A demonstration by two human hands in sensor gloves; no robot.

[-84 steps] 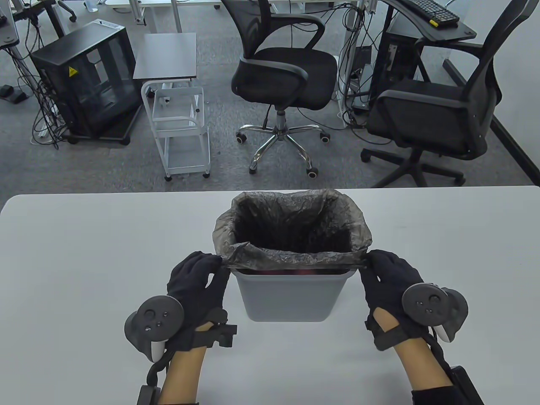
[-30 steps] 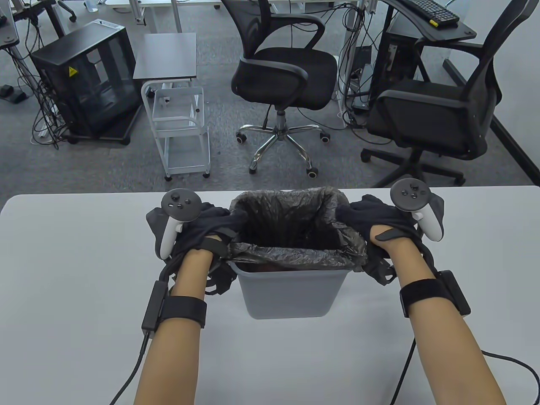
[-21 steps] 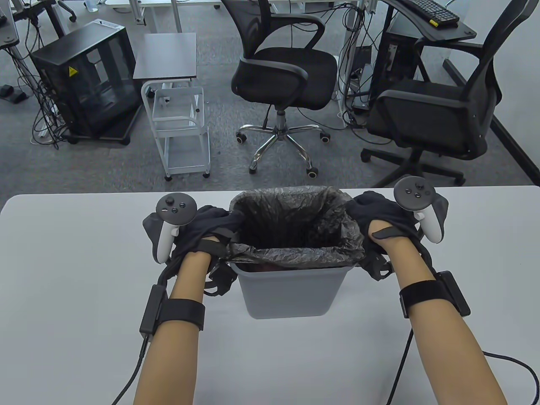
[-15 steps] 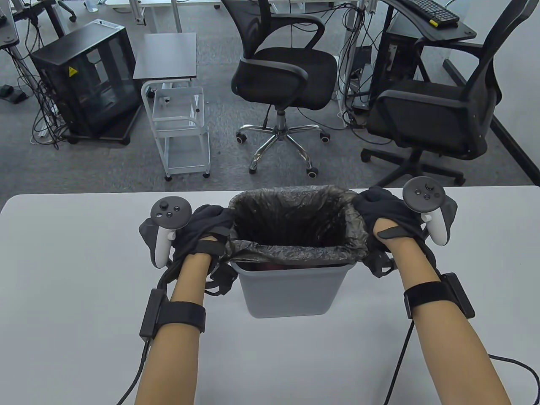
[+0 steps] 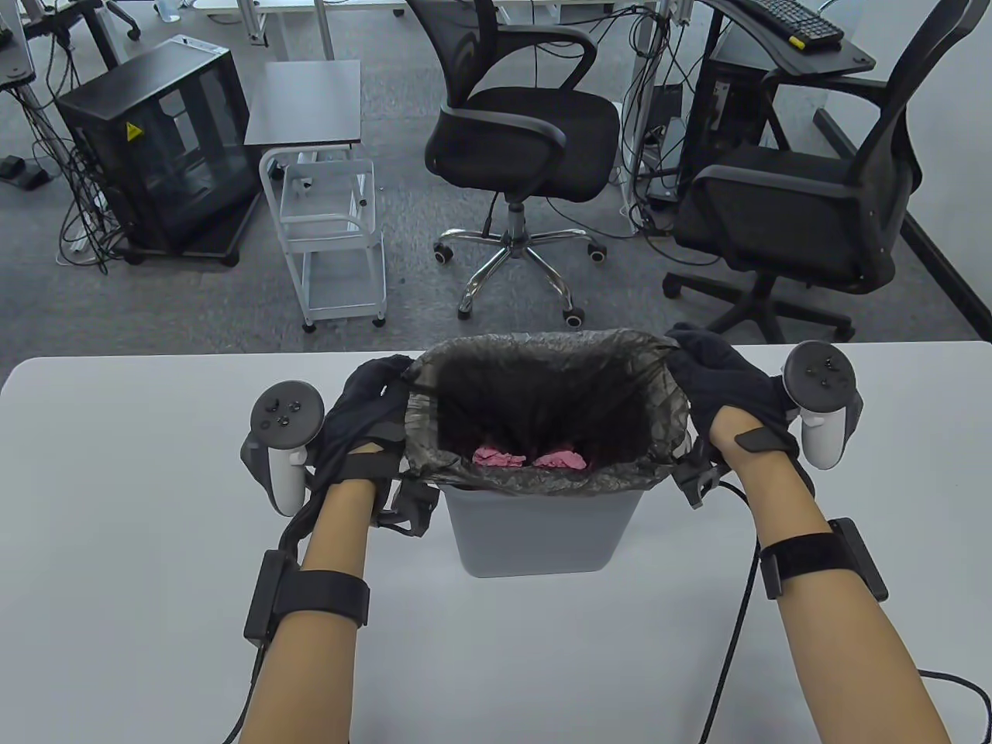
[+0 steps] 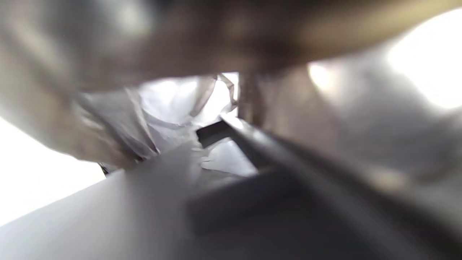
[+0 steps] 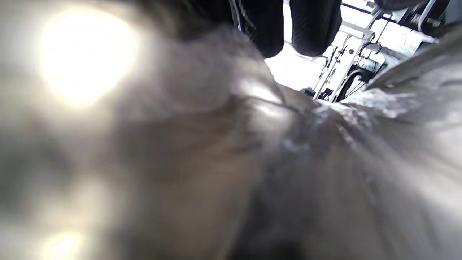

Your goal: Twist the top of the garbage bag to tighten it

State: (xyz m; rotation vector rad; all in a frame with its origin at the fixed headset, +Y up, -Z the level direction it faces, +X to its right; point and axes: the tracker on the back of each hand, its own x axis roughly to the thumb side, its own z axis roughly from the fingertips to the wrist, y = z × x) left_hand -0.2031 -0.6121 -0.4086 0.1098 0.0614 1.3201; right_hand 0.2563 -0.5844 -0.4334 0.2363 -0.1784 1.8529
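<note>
1. The left hand [image 5: 370, 415] grips the left side of the garbage bag [image 5: 542, 473] at its far-left corner, fingers curled over the plastic. The left wrist view is mostly blur, showing only crumpled film close to the lens.
2. The garbage bag lines a grey bin [image 5: 542, 531] that stands on the bench [image 5: 139, 504], midway along its width and nearer the far edge than the near one. The bag's mouth is wide open and square, with its rim raised off the bin's lip on the far side and sagging loose along the near side. Pink scraps [image 5: 528, 459] lie inside near the bottom.
3. The right hand [image 5: 725, 384] holds the far-right corner of the bag's top, fingers closed on the plastic.
4. My judgement: the rim has been freed from the bin and both hands hold it, but that is all. The top is not yet gathered to the middle, and no twist shows, so the tightening itself is still to do.
</note>
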